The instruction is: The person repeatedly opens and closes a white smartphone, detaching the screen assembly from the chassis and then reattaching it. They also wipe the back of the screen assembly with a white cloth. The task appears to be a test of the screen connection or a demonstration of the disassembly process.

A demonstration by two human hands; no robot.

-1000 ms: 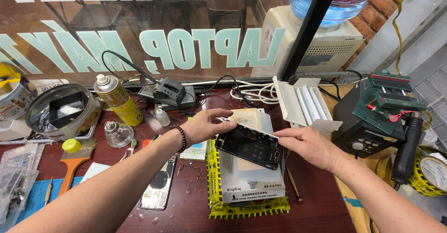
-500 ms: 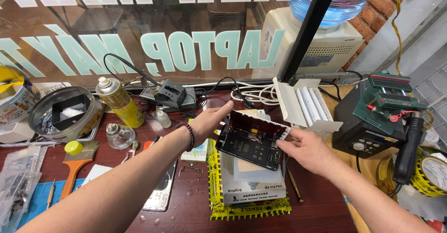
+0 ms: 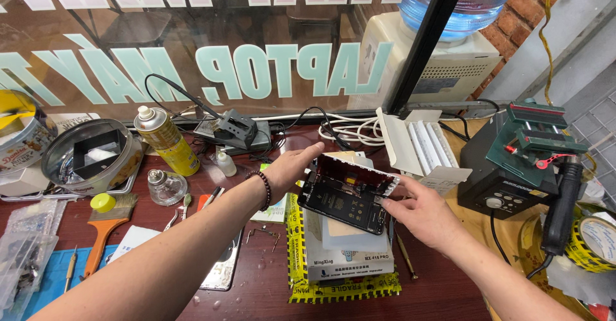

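Note:
My right hand (image 3: 420, 215) grips an opened phone body (image 3: 346, 194) by its right edge and tilts it up above a white box (image 3: 350, 253) wrapped in yellow tape. The dark insides of the phone face me. My left hand (image 3: 292, 165), a bead bracelet on its wrist, hovers with fingers stretched flat just left of the phone's upper left corner and holds nothing.
On the dark red bench lie a yellow spray can (image 3: 162, 140), a round metal tin (image 3: 90, 157), a small glass bottle (image 3: 165, 186), an orange brush (image 3: 106, 225) and a phone panel (image 3: 226, 266). A green-topped station (image 3: 513, 170) stands right. A glass pane runs behind.
My right hand lifted the phone body off the box and tipped it up toward the glass. My left hand let go of it and opened flat beside it.

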